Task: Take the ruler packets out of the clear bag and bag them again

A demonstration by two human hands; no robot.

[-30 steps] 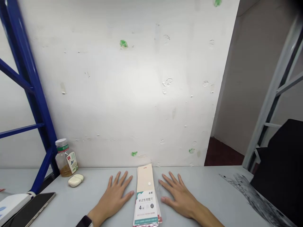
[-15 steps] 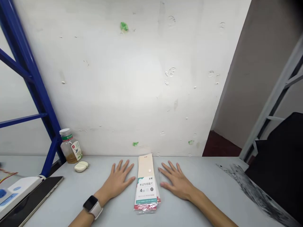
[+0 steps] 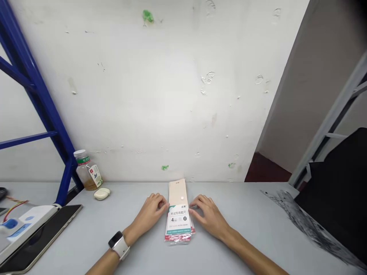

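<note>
While the labelled package [image 3: 178, 219] lies flat on the grey table [image 3: 149, 256], its far end near the wall [image 3: 157, 114], 2 curled hands flank its long edges: the left hand [image 3: 155, 209] on 1 side, the right hand [image 3: 208, 214] on the other. Whether the fingers of either are clamped on it, I cannot tell. Farther left sit a cream case [image 3: 102, 193], a jar [image 3: 88, 172] and a dark phone [image 3: 43, 242].

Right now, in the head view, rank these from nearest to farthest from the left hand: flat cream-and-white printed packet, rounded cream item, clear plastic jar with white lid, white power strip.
From the left hand:
1. Packet: right at its fingertips.
2. Rounded item: to its left.
3. Jar: farther left, behind that item.
4. Power strip: far left.
</note>
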